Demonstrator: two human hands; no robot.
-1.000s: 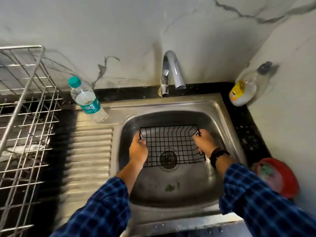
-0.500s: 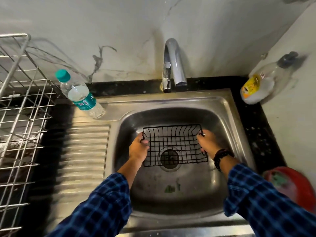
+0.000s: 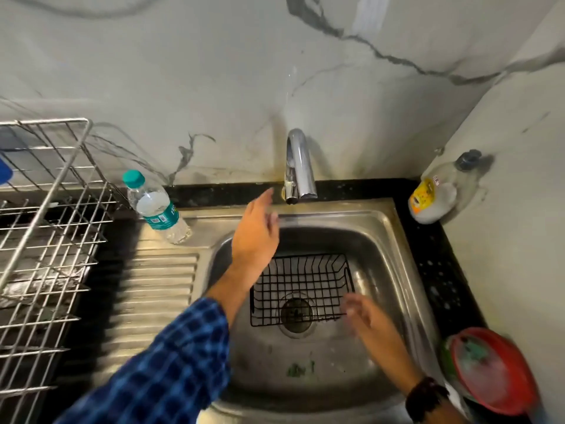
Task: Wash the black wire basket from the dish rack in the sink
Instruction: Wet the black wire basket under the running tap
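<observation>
Black wire basket (image 3: 301, 286) sits unheld in sink (image 3: 394, 258), left hand (image 3: 255, 237) near tap (image 3: 298, 166), right hand (image 3: 363, 313) beside it, all fingers released: sudden jet could skid it.

dim indoor light, motion blur, wide-angle bending at edges.

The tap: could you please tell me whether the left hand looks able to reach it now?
Probably yes: the left hand hovers open just beside the tap, and nothing stands between them.

Your left hand (image 3: 255, 237) stretches open toward the tap (image 3: 298, 166); the basket (image 3: 305, 272) lies in the sink (image 3: 383, 218), right hand (image 3: 363, 313) loose beside it.
</observation>
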